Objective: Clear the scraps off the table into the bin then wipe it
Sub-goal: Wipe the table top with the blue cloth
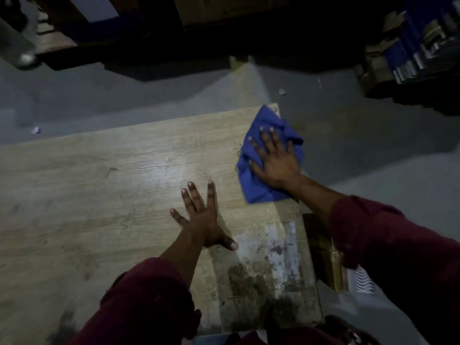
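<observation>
Head view: right hand [275, 163] flat on a blue cloth [263, 155], fingers [265, 139] straight and spread, pressing it down at the far right edge of the wooden counter [99, 185]. Cloth bunched under the palm, spilling out ahead of the fingertips and back beside the wrist, one fold hanging just over the counter's edge. Left hand [202, 220] flat on bare wood, fingers [193, 200] straight and splayed, thumb pointing toward a worn, stained patch [268, 265] nearer the body. Well apart from the cloth, no contact between the two hands. Dark red sleeves [388, 245] on both arms. Beyond the fingertips, grey floor [124, 95] with a small crumpled scrap [36, 130] off to the left. Bin not made out.
</observation>
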`<state>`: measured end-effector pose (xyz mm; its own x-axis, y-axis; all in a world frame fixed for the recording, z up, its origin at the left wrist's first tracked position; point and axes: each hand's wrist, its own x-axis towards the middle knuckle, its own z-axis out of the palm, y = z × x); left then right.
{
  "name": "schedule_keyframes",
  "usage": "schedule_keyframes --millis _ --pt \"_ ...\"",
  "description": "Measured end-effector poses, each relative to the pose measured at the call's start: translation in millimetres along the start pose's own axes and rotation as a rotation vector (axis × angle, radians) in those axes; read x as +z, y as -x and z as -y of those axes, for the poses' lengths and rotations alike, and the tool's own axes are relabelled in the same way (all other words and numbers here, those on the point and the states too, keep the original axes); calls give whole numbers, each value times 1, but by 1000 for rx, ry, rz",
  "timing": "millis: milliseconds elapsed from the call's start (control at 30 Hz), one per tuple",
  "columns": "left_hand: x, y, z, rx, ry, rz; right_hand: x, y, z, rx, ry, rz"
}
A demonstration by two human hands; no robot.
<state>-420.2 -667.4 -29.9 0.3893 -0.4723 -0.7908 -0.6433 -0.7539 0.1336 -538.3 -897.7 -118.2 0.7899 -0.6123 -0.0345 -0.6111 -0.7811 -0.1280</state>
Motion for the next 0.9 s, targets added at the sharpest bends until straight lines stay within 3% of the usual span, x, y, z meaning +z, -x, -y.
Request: schedule_keyframes --millis 100,200,267,367,433,600,700,767,900 --pt "0 1 0 9 -4 5 -7 -57 5 192 -55 31" --pt "-2 2 0 1 -3 11 -5 -84 22 230 -82 5" --pt "-2 1 1 8 0 13 -3 -86 37 112 -65 -7" --pt "0 0 2 17 -4 -5 6 -69 45 -281 11 13" --pt "1 -2 4 25 1 -14 5 -69 28 -338 19 22" --pt "4 -7 7 37 22 -15 -7 -94 4 295 -84 24" --pt "4 -10 7 29 28 -5 -10 -108 43 364 -93 -31" --pt "3 -11 9 29 24 -11 -4 -111 80 274 -108 -31" --pt "12 -14 17 82 15 -39 3 -105 146 -102 -105 35"
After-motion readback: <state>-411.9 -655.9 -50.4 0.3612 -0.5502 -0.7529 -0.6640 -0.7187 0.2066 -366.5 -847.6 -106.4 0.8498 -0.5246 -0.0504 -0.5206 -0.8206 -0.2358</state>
